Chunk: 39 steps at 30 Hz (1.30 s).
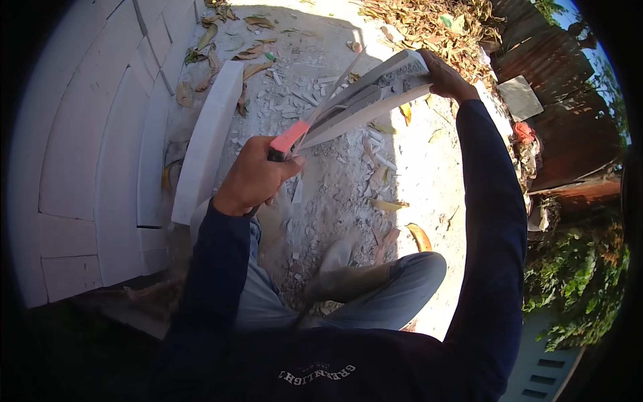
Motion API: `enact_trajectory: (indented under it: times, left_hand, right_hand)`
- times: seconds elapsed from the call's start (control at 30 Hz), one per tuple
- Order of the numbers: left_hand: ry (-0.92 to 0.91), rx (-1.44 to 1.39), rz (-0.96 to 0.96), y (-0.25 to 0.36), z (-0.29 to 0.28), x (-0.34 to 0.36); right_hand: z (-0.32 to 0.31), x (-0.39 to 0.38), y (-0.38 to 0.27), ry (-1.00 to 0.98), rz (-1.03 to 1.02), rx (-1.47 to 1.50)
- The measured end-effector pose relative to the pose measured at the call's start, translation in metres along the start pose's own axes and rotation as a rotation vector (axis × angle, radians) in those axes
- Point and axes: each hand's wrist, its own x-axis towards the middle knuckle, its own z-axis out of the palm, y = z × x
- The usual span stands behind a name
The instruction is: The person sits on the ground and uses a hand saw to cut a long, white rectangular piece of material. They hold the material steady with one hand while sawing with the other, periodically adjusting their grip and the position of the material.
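Note:
My left hand [258,174] is closed around the pink-and-black handle [288,139] of a tool with a long, thin, light blade [328,100], angled away and to the right beside a pale block. My right hand [445,80] grips the far end of this white-and-grey block [382,90], which is raised at a slant above the dusty ground. Another long white block [207,141] lies at the left, near my left hand.
Stacked white blocks [74,167] line the left side. Chips and dry leaves litter the ground [335,181] between my bent legs [382,295]. A leaf pile [422,23], rusty corrugated sheets [556,120] and green foliage [576,281] are at the right.

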Motion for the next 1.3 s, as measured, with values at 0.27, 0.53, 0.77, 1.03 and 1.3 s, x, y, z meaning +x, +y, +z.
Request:
enact_trajectory:
  times: [0.27, 0.53, 0.77, 1.03, 1.3]
  left_hand:
    - [0.105, -0.170, 0.143, -0.012, -0.019, -0.062]
    - [0.069, 0.019, 0.020, -0.056, -0.016, -0.198]
    - [0.022, 0.149, 0.169, -0.083, 0.008, -0.182]
    - [0.025, 0.131, 0.246, -0.077, 0.010, -0.140]
    - [0.151, 0.186, 0.239, -0.079, 0.024, -0.129]
  right_hand:
    - [-0.021, 0.033, -0.021, 0.142, -0.237, -0.083]
    - [-0.021, 0.044, -0.048, 0.168, -0.182, -0.183]
    - [-0.025, 0.045, -0.048, 0.192, -0.177, -0.165]
    - [-0.019, 0.043, -0.062, 0.204, -0.106, -0.196]
    - [-0.009, 0.057, -0.048, 0.269, -0.116, -0.221]
